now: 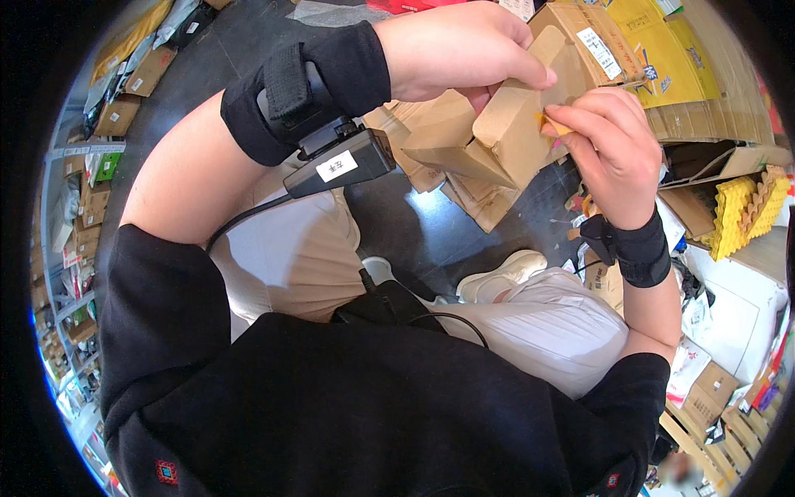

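An open brown cardboard box (517,153) is held up in front of me, tilted, its flaps standing out. My left hand (484,50) reaches across from the left and grips the box's upper edge, its thumb beside a raised flap and its other fingers partly hidden behind the cardboard. On the right side of the box, my right hand (609,145) is closed in a pinch. Between its thumb and forefinger shows a small yellow-orange piece (556,126), touching or very near the box wall; its kind is unclear. Both wrists wear black straps.
Flattened brown cardboard (484,199) lies below the box on the dark tiled floor (397,240). Larger cartons (596,37) and yellow packaging (675,62) stand at the far right. Shelves of parcels (83,224) line the left. A wooden pallet (737,439) lies at the lower right.
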Motion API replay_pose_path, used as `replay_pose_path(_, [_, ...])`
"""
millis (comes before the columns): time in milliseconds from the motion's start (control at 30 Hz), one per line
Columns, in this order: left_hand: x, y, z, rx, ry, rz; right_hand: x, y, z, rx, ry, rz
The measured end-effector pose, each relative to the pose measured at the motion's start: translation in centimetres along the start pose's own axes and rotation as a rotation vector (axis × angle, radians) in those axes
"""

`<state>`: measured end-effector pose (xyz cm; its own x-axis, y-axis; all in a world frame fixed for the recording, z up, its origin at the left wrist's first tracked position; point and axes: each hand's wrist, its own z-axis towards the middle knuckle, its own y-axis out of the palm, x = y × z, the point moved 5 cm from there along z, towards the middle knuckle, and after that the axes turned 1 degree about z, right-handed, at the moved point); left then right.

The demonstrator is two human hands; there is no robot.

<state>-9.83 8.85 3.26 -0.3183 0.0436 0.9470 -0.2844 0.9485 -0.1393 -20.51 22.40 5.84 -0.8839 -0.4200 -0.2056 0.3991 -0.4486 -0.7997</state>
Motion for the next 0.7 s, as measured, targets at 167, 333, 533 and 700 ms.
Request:
replay_pose_path(167, [0.5, 0.2, -0.1, 0.031, 0.003, 0.081, -0.3, -0.2, 0.4, -0.009, -0.008, 0.011])
replay_pose_path(333, [0.5, -0.1, -0.4, 0.019, 0.111, 0.033, -0.2, 0.4, 0.3, 0.000, 0.018, 0.040])
replay_pose_path(533, [-0.2, -0.6, 0.2, 0.109, 0.093, 0.021, 0.0, 1.4, -0.4, 0.070, 0.003, 0.011])
replay_pose_path(700, [-0.5, -1.0, 0.7, 0.092, 0.059, -0.002, 1.0, 1.6, -1.1, 0.154, 0.030, 0.017])
